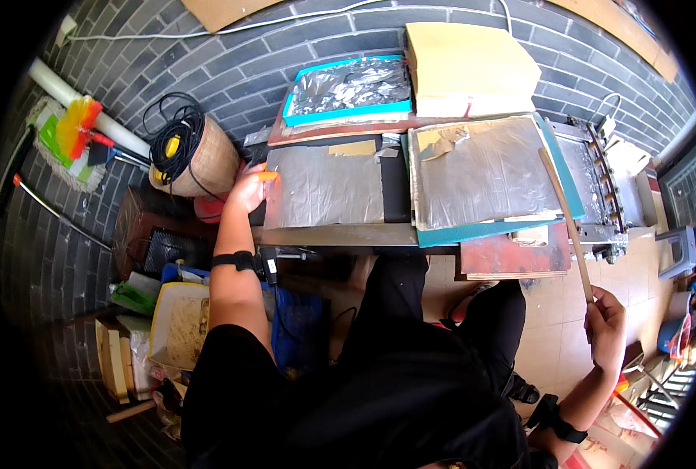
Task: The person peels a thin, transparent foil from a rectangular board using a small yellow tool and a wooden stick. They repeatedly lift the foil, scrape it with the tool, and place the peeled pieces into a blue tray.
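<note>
My left hand [253,186], with orange covers on some fingertips, touches the left edge of a thin silvery sheet [324,190] lying on a dark surface. Whether its fingers pinch the sheet is unclear. My right hand [607,325] grips the lower end of a long, thin wooden stick [571,228]. The stick's far end reaches over the right edge of a second silvery sheet [483,176], which rests on a stack of papers upon a green mat [572,199]. Torn tan paper [442,143] shows at that sheet's upper left.
Behind stand a blue-rimmed tray [348,110] of crumpled foil and a thick stack of yellowish paper [471,67]. A metal device [603,176] with a row of knobs is at the right. A reddish board [515,258] juts towards me. Coiled black cable [178,140] tops a round container at left.
</note>
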`<act>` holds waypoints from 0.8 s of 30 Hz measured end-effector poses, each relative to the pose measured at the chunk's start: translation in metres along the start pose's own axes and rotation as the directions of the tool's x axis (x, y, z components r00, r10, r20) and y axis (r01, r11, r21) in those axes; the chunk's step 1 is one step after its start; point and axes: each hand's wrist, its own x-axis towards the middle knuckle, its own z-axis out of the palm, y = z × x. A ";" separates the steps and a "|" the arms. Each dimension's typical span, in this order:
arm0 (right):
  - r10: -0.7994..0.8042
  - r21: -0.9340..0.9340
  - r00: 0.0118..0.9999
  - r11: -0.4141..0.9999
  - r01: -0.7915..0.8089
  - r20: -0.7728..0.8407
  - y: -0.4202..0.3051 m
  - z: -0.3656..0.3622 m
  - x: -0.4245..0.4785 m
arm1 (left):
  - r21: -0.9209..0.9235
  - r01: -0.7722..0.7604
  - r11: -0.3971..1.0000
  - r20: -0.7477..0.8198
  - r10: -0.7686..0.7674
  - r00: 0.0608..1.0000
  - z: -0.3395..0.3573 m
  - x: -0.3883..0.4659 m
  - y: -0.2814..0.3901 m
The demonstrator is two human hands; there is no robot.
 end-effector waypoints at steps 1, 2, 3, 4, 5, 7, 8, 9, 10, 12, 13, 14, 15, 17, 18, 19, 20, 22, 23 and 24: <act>0.002 -0.021 1.000 1.000 -0.002 -0.017 -0.002 0.001 0.000 | 0.036 0.010 0.999 -0.018 -0.010 1.000 0.000 0.001 0.001; -0.001 -0.029 1.000 1.000 0.000 -0.029 -0.003 0.002 0.000 | 0.072 0.022 0.997 -0.035 -0.019 0.999 -0.001 0.002 0.003; -0.015 -0.030 0.999 0.999 0.015 -0.028 -0.005 0.003 0.001 | 0.109 0.033 0.993 -0.054 -0.027 0.998 -0.003 0.003 0.004; -0.029 -0.030 0.999 0.999 0.029 -0.029 -0.007 0.005 0.001 | 0.123 0.027 0.992 -0.058 -0.020 0.998 -0.005 0.005 0.006; -0.043 -0.031 0.999 0.999 0.042 -0.029 -0.009 0.007 0.001 | 0.138 0.039 0.990 -0.069 -0.030 0.997 -0.007 0.006 0.006; -0.066 -0.025 0.998 0.997 0.066 0.014 -0.014 0.013 0.003 | 0.173 0.066 0.983 -0.090 -0.051 0.995 -0.010 0.007 0.010; -0.054 -0.023 0.997 0.998 0.055 0.051 -0.020 0.016 0.004 | 0.187 0.068 0.980 -0.066 -0.056 0.996 -0.013 0.010 0.010; -0.040 -0.019 0.996 0.999 0.042 0.085 -0.023 0.018 0.005 | 0.200 0.075 0.977 -0.076 -0.061 0.995 -0.011 0.009 0.012; -0.044 -0.026 0.991 0.999 0.047 0.124 -0.023 0.020 0.006 | 0.213 0.083 0.974 -0.085 -0.066 0.994 -0.008 0.008 0.015; -0.048 -0.011 0.986 0.999 0.050 0.158 -0.030 0.033 0.008 | 0.252 0.096 0.963 -0.107 -0.071 0.992 -0.006 0.008 0.018; -0.050 -0.003 0.983 0.999 0.052 0.176 -0.033 0.040 0.008 | 0.262 0.101 0.960 -0.100 -0.077 0.992 -0.007 0.009 0.018; -0.055 -0.004 0.980 0.998 0.057 0.190 -0.034 0.046 0.008 | 0.271 0.105 0.957 -0.093 -0.083 0.992 -0.008 0.011 0.019; -0.047 -0.007 0.980 0.999 0.050 0.195 -0.039 0.056 0.007 | 0.281 0.111 0.953 -0.091 -0.088 0.992 -0.009 0.010 0.020; -0.072 -0.033 0.960 0.996 0.084 0.269 -0.043 0.069 0.007 | 0.287 0.125 0.950 -0.100 -0.100 0.990 -0.009 0.012 0.021; -0.081 -0.034 0.951 0.995 0.096 0.298 -0.045 0.076 0.007 | 0.293 0.135 0.946 -0.113 -0.106 0.988 -0.010 0.013 0.021; -0.090 -0.033 0.941 0.994 0.107 0.327 -0.047 0.082 0.006 | 0.299 0.146 0.943 -0.127 -0.112 0.986 -0.012 0.013 0.021; -0.099 -0.032 0.929 0.992 0.118 0.357 -0.048 0.087 0.006 | 0.298 0.147 0.943 -0.114 -0.118 0.986 -0.015 0.012 0.022; -0.105 -0.041 0.905 0.990 0.134 0.413 -0.050 0.094 0.007 | 0.280 0.150 0.948 -0.172 -0.104 0.980 -0.022 0.020 0.019; -0.105 -0.038 0.892 0.990 0.135 0.439 -0.050 0.099 0.008 | 0.273 0.151 0.950 -0.204 -0.096 0.974 -0.025 0.021 0.015; -0.101 -0.038 0.885 0.991 0.132 0.455 -0.051 0.104 0.008 | 0.314 0.152 0.937 -0.238 -0.078 0.968 -0.014 0.020 0.017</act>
